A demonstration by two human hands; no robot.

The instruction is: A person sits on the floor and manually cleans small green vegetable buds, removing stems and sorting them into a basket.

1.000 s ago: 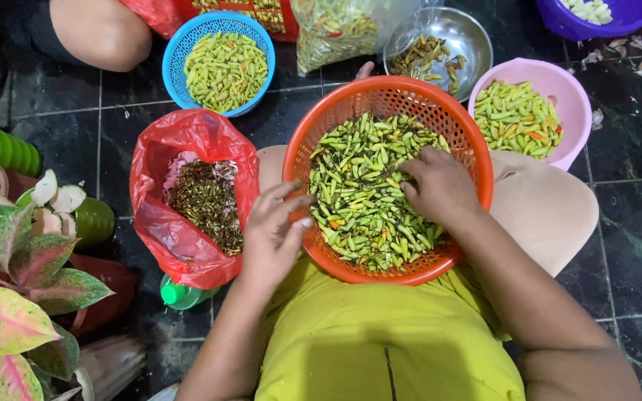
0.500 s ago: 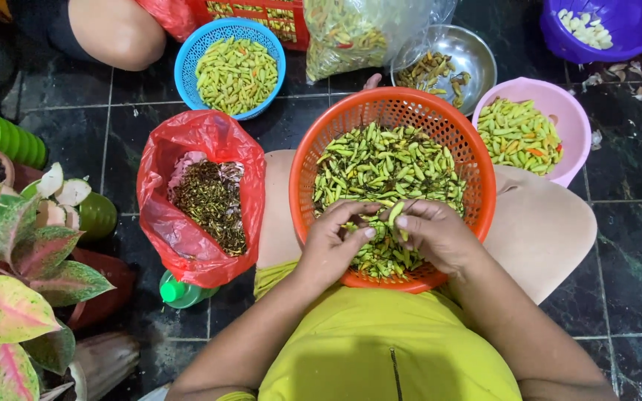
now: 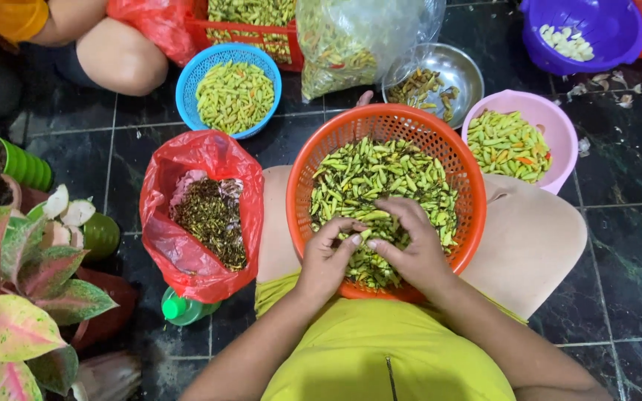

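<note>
An orange perforated basket (image 3: 306,186) full of green chillies (image 3: 388,178) rests on my lap. Both hands are inside its near part. My left hand (image 3: 328,256) and my right hand (image 3: 410,241) meet over the pile, fingertips pinching one green chilli (image 3: 366,239) between them. To my left lies an open red plastic bag (image 3: 165,238) holding dark chilli stems.
A blue basket (image 3: 187,85), a pink bowl (image 3: 551,119) and a red crate (image 3: 250,33) hold more chillies. A steel bowl (image 3: 466,70), a purple basket (image 3: 603,52), a clear bag of chillies (image 3: 343,44), another person's knee (image 3: 117,56), potted plants (image 3: 16,267) and a green bottle (image 3: 183,306) stand around on the dark tile floor.
My left hand came from the basket's left rim into the pile. Both hands drew together at the near side of the basket and now pinch one chilli.
</note>
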